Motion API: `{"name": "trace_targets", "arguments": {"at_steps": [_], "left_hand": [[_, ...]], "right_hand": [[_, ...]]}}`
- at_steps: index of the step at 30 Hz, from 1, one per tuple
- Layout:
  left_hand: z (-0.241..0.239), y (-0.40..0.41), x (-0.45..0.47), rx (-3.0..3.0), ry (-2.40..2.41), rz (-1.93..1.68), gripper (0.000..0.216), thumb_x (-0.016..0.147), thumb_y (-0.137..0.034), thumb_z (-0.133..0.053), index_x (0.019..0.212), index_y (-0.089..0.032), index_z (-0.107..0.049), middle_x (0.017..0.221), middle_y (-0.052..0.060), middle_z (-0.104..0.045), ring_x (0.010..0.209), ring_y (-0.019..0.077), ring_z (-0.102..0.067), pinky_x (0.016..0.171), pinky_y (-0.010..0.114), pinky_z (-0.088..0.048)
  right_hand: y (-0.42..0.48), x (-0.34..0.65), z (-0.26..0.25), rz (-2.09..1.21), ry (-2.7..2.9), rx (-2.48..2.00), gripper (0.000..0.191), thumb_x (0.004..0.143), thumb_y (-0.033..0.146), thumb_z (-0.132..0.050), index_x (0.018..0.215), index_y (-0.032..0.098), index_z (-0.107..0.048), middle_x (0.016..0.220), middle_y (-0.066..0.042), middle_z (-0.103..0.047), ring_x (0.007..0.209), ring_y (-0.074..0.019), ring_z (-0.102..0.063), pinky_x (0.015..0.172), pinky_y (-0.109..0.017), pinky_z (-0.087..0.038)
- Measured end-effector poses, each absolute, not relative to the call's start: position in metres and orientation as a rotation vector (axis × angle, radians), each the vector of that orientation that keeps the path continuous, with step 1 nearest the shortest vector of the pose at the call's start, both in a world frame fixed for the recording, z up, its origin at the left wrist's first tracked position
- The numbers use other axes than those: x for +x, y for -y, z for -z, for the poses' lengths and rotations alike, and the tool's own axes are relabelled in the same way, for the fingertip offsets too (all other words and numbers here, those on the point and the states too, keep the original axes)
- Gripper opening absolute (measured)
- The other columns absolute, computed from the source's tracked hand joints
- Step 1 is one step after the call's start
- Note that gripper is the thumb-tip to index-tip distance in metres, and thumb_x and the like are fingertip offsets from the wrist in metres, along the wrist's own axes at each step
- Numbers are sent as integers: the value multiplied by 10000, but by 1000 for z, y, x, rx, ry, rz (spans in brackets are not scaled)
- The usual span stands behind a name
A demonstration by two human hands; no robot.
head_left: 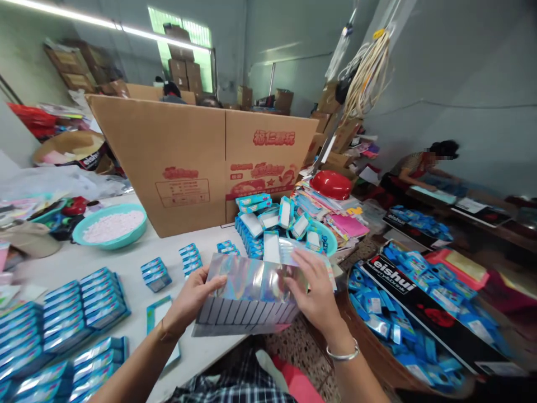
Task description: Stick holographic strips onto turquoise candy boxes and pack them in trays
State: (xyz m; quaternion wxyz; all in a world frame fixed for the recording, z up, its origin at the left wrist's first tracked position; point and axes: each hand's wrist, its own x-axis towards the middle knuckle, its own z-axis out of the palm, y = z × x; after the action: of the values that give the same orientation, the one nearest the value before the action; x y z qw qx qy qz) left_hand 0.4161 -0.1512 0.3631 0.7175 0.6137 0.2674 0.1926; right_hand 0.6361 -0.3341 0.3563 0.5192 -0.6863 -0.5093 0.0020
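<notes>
Just past the table's front edge is a silvery holographic carton (251, 277); a row of slim white panels with dark gaps shows along its near side. My left hand (197, 294) grips its left end, thumb on the shiny top and the other fingers mostly hidden. At the right end, my right hand (314, 291) is closed around the shiny sheet, thumb and fingers bent over it. Beyond the carton lie small blue-and-white boxes (286, 212) in a heap. A blue-edged flat piece (159, 313) lies beside my left forearm.
Rows of small blue boxes (62, 313) cover the table's left side. A turquoise basin (111, 224) holds pale pieces. A large brown carton (193, 162) stands at the back. To the right are a bin of blue packs (390, 319), a red basin (331, 184) and a person (419, 168) bending over.
</notes>
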Motion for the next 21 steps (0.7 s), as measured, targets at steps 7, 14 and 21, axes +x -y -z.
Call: {"name": "trace_targets", "arguments": {"at_steps": [7, 14, 21], "left_hand": [[-361, 166, 407, 1274, -585, -353, 314, 768, -405, -706, 956, -155, -686, 802, 29, -702, 652, 145, -597, 635, 233, -473], [-354, 176, 390, 1132, -691, -410, 236, 742, -346, -757, 778, -129, -672, 656, -5, -642, 561, 94, -534, 547, 174, -414], [-338, 191, 387, 879, -694, -502, 205, 795, -352, -722, 823, -148, -717, 700, 13, -708, 561, 105, -598, 556, 177, -461]], "right_hand": [[297, 599, -367, -288, 1608, -1736, 255, 901, 318, -603, 1141, 235, -625, 1018, -66, -650, 941, -214, -592, 829, -339, -458], [297, 593, -371, -680, 1364, -1699, 140, 877, 297, -631, 994, 222, -635, 868, 16, -631, 758, -128, -554, 678, -233, -416], [307, 586, -372, -861, 1230, -1630, 152, 842, 266, -662, 985, 213, -664, 876, 13, -651, 772, -128, -582, 681, -228, -439]]}}
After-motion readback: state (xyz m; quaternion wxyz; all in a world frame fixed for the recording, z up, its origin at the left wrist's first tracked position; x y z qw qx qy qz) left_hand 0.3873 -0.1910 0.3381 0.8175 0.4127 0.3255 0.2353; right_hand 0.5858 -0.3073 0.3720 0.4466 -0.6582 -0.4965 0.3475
